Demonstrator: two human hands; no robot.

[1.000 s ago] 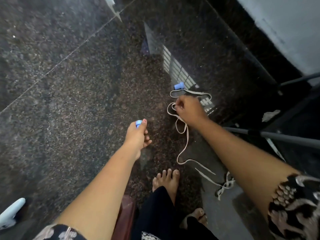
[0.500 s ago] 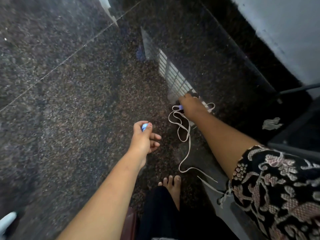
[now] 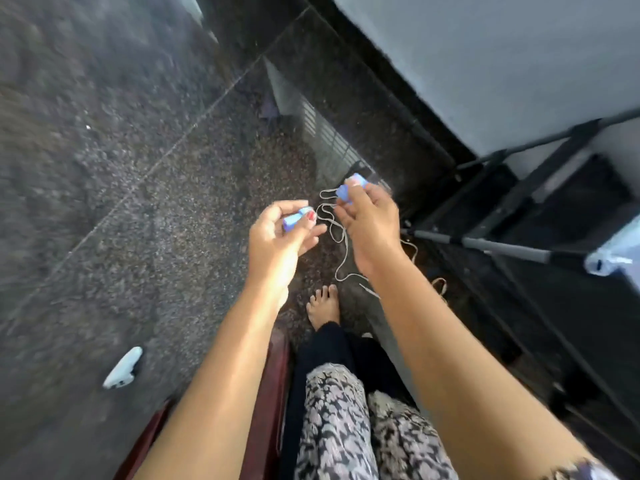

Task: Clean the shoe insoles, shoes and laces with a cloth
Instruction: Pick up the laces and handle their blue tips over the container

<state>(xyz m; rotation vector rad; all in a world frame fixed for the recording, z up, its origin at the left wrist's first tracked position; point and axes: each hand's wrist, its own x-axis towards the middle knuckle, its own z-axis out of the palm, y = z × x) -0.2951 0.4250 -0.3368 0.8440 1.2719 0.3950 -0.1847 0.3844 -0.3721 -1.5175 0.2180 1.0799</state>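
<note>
Two hands pinch with curled fingers: left hand (image 3: 273,244) a blue piece (image 3: 292,220), right hand (image 3: 372,223) a second blue piece (image 3: 346,191), above the pale lace (image 3: 345,242) looped on the floor (image 3: 138,202). Open floor runs left to a white shoe (image 3: 123,368); a black rack (image 3: 519,190) crowds the right.

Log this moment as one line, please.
left hand pinches blue piece | right hand grips second blue piece | lace loose beneath hands

Dark speckled floor (image 3: 138,202), black metal rack (image 3: 581,202) beside grey wall (image 3: 485,64).
</note>
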